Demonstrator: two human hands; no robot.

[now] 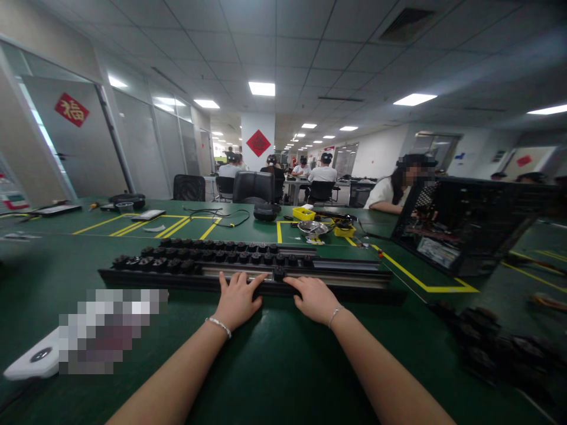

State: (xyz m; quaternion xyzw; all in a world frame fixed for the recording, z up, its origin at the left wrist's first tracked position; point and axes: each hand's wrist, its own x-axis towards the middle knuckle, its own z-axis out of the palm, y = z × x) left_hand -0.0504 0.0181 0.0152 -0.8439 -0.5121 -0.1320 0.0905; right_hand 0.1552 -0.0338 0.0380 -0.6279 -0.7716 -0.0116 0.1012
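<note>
Three long black rails [349, 276] lie side by side across the green table [274, 360], each carrying a row of small black knob-like parts [177, 265]. My left hand [238, 298] rests flat at the nearest rail, fingers spread and touching its front edge. My right hand [313, 297] lies beside it, fingers reaching to a single black part [279, 273] on the nearest rail. Whether either hand grips anything is unclear. Both wrists wear thin bracelets.
A heap of loose black parts [500, 348] lies at the right. An open black computer case [469, 227] stands at the right rear, with a person seated behind it. A white device [33, 361] sits at the left front. Yellow bins [303, 213] and a metal bowl [312, 228] stand beyond the rails.
</note>
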